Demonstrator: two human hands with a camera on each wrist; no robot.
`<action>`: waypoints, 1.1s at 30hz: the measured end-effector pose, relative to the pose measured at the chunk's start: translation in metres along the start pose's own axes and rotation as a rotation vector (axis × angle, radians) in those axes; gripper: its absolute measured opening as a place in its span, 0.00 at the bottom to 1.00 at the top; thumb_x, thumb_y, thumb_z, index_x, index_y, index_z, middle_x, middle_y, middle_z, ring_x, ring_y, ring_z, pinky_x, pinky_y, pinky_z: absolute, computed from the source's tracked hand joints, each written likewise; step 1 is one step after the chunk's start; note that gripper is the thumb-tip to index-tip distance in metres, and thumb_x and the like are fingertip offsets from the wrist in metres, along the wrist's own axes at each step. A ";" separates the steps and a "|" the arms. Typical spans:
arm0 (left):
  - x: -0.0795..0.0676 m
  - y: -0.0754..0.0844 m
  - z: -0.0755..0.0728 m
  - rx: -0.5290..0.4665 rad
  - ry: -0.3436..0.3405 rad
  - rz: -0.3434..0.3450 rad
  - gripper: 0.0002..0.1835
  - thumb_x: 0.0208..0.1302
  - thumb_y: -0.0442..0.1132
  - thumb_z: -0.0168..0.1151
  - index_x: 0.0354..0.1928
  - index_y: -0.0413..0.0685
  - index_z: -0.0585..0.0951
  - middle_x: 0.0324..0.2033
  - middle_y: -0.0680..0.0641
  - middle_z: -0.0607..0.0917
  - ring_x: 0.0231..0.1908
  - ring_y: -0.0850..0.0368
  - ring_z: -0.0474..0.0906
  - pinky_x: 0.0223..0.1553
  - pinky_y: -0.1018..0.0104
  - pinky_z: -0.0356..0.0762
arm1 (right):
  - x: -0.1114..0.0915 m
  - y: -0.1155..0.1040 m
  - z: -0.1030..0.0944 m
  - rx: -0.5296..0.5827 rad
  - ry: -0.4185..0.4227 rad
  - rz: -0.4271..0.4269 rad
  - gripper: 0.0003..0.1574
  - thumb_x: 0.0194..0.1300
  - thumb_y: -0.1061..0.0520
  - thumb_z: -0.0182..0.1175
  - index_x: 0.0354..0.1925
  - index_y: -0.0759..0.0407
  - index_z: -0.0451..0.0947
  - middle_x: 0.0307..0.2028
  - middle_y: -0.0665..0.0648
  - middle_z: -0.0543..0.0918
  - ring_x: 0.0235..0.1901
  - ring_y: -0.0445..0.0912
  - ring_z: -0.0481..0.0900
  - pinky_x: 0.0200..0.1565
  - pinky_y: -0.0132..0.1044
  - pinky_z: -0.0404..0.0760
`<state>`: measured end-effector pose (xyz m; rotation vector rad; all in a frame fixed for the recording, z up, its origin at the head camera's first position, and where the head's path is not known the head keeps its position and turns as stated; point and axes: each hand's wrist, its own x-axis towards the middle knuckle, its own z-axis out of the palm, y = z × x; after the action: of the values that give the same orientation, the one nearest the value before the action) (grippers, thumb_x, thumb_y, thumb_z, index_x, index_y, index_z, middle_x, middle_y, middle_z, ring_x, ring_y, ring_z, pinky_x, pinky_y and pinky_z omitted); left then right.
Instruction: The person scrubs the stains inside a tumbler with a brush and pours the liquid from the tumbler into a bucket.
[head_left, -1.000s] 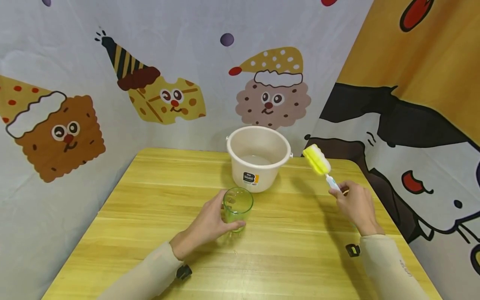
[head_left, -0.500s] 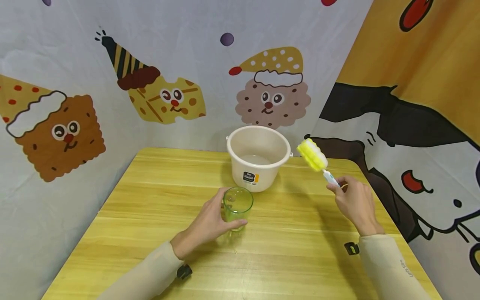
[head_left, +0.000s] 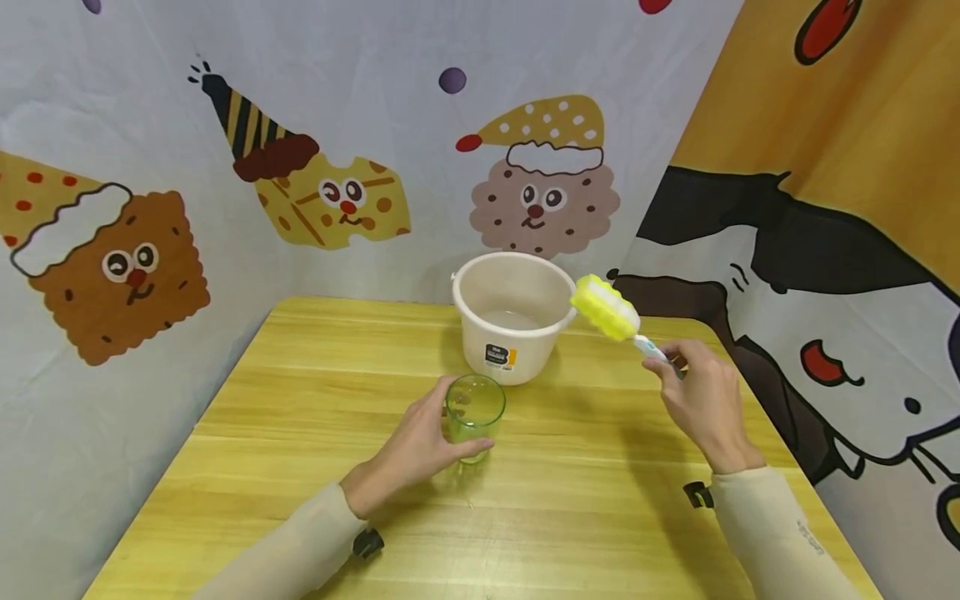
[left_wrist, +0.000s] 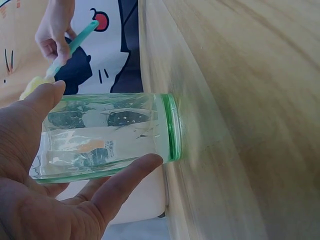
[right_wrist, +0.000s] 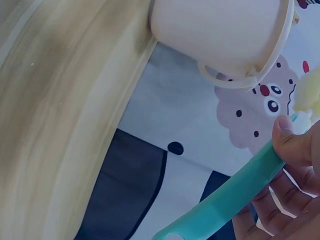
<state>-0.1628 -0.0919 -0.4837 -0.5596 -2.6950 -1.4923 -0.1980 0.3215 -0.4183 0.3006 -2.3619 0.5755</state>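
Note:
My left hand [head_left: 412, 450] curls round a clear green drinking glass [head_left: 480, 429], thumb on the near side and fingers on the far side. The glass stands upright, mouth up, in front of the bucket. In the left wrist view its thick green base [left_wrist: 171, 127] is at the table surface. My right hand [head_left: 705, 404] grips a sponge bottle brush [head_left: 606, 308] by its handle, holding it above the table at the right. The yellow and white sponge head points up and left, near the bucket's right rim. In the right wrist view the teal handle [right_wrist: 230, 195] runs past my fingers.
An off-white plastic bucket [head_left: 498, 325] stands at the table's back, its inside partly visible. The wooden table [head_left: 315, 367] ends at a cartoon-printed cloth [head_left: 337, 83] behind and to the right. A folded-down bucket handle [right_wrist: 227, 82] shows in the right wrist view.
My right hand has brought the bottle brush leftward, and its sponge head has tipped further left toward the bucket's rim. My left hand and the glass stay in place.

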 end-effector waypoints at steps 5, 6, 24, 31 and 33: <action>0.001 0.000 0.000 0.002 -0.001 0.002 0.52 0.60 0.51 0.94 0.82 0.57 0.73 0.73 0.43 0.89 0.72 0.45 0.87 0.74 0.37 0.87 | 0.003 -0.007 0.000 0.027 0.013 -0.058 0.14 0.65 0.65 0.85 0.44 0.68 0.89 0.36 0.66 0.90 0.33 0.56 0.87 0.37 0.19 0.69; 0.001 -0.001 0.000 0.002 -0.001 0.001 0.52 0.60 0.52 0.94 0.82 0.57 0.73 0.72 0.44 0.89 0.72 0.45 0.87 0.74 0.37 0.87 | 0.004 -0.009 0.000 0.032 0.015 -0.068 0.15 0.65 0.66 0.86 0.44 0.68 0.90 0.37 0.66 0.91 0.34 0.56 0.88 0.38 0.17 0.68; 0.001 -0.004 0.001 -0.014 -0.009 0.000 0.52 0.60 0.52 0.94 0.82 0.59 0.73 0.71 0.48 0.90 0.70 0.47 0.88 0.73 0.38 0.89 | 0.014 -0.030 0.003 0.014 -0.013 -0.210 0.15 0.63 0.65 0.87 0.44 0.66 0.91 0.37 0.60 0.90 0.32 0.51 0.88 0.38 0.28 0.80; 0.001 -0.004 0.000 -0.025 -0.024 0.011 0.52 0.61 0.50 0.93 0.83 0.58 0.72 0.72 0.45 0.89 0.70 0.46 0.89 0.71 0.41 0.90 | 0.018 -0.039 0.003 0.007 -0.040 -0.271 0.16 0.63 0.66 0.87 0.44 0.65 0.90 0.37 0.59 0.90 0.31 0.48 0.87 0.34 0.40 0.85; 0.001 -0.004 -0.001 -0.027 -0.026 0.014 0.52 0.61 0.50 0.93 0.83 0.57 0.72 0.72 0.45 0.89 0.70 0.46 0.89 0.71 0.41 0.91 | 0.019 -0.042 0.003 0.000 -0.050 -0.289 0.15 0.63 0.66 0.87 0.43 0.64 0.90 0.38 0.58 0.89 0.30 0.46 0.85 0.33 0.38 0.84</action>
<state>-0.1655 -0.0939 -0.4863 -0.6014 -2.6876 -1.5315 -0.1985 0.2820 -0.3935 0.6508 -2.3088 0.4337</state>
